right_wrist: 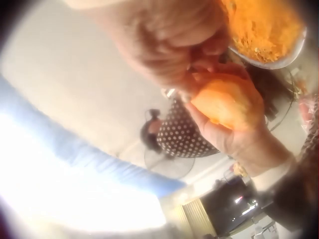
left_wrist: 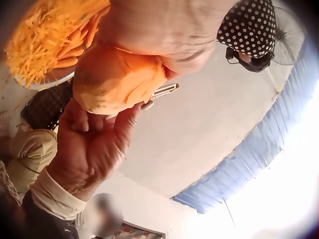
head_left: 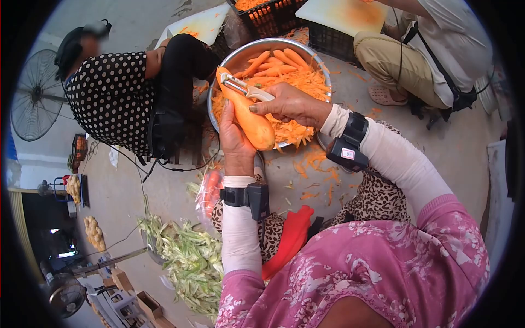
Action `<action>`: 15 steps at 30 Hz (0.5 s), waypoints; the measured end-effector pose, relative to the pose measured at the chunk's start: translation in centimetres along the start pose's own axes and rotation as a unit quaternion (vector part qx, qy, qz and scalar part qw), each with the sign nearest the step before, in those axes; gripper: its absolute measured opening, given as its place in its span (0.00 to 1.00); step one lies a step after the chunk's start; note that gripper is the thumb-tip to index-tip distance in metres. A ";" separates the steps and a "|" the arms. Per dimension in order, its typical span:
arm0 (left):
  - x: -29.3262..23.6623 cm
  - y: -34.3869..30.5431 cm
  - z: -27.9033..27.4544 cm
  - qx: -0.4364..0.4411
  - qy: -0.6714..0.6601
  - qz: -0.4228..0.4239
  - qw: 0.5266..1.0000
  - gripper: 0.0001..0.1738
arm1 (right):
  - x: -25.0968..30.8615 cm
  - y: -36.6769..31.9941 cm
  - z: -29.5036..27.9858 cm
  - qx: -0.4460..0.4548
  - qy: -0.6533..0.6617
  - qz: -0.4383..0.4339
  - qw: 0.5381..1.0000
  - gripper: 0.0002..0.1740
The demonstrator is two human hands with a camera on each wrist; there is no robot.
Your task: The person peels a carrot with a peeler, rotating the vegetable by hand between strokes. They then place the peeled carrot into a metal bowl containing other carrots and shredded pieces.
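Floral shirt [head_left: 377,262] fills the foreground; hands [head_left: 295,105] hold peeler [head_left: 258,93] and squash [head_left: 254,124].

Bright light [left_wrist: 289,194] glares beside blue sheeting [left_wrist: 239,163]; the floor [head_left: 117,188] is grey.

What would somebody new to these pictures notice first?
Probably the large orange vegetable at upper centre of the head view, held in the left grip, with a peeler in the right grip over its far end. Below it, a round metal basin heaped with carrots and orange shavings would catch the eye too. A black-and-white polka-dot shirt also stands out at the left.
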State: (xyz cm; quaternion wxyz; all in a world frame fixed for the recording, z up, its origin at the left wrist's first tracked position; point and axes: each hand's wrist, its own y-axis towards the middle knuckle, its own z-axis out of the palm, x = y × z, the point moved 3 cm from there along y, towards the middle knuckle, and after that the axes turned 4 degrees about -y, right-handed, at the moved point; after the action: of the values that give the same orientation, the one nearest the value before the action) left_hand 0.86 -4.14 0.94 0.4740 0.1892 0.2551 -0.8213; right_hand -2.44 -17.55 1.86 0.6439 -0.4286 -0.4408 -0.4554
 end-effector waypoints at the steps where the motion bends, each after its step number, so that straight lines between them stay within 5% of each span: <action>1: 0.0 0.0 0.1 0.000 0.000 0.000 1.000 0.23 | -0.1 0.2 -0.2 0.000 0.000 0.000 1.000 0.21; 10: -0.1 0.1 -0.2 -0.017 0.019 -0.027 0.999 0.24 | 0.2 0.6 -0.6 -0.007 0.014 0.053 0.998 0.13; 15: 0.0 0.7 -1.0 0.015 -0.008 -0.042 0.999 0.24 | 1.8 0.7 -0.7 0.081 0.124 -0.009 0.989 0.11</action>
State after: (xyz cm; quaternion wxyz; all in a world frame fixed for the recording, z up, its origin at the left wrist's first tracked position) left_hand 1.53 -3.84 -0.05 0.4381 0.1791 0.2469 -0.8456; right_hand -1.28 -18.40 3.35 0.7221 -0.3109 -0.3970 -0.4736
